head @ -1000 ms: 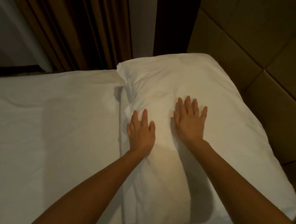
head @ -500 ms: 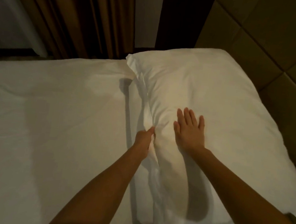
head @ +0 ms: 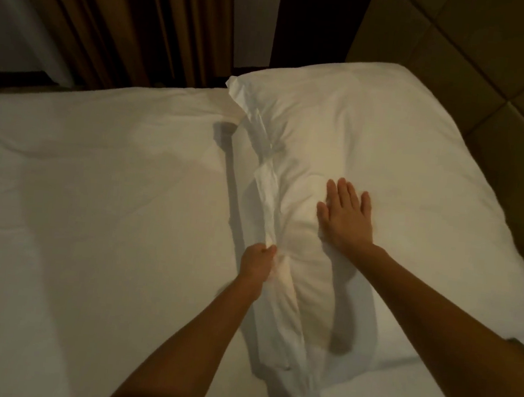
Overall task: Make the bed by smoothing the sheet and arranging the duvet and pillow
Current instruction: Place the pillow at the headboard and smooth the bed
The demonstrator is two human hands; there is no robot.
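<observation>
Within the last second the left hand (head: pixel 258 260) has been lifted from the top of the pillow (head: pixel 405 142), where it had been lying flat. It has been closed on the loose edge of the pillowcase (head: pixel 265 182) along the pillow's left side. That edge is now gathered into a narrow ridge and drawn toward the person. The right hand (head: pixel 345 221) has been kept in place. It is laid flat on the pillow with its fingers (head: pixel 344 192) straight and slightly spread, so nothing is grasped and the filling is only pressed down.

From this it is judged that plain smoothing has given way to tidying the case, with the slack cloth pulled tight while the pillow is pinned.

The pillow is set at the head of the bed, close against the padded headboard (head: pixel 500 68). The gathered edge is pinched inside the curled left fingers and thumb, with the cloth running away above the knuckles. The pillow's bulk lies under the right palm, just right of the left fist. Whether the white cover (head: pixel 93 187) spread to the left is the sheet or the duvet cannot be told in this dim light.
</observation>
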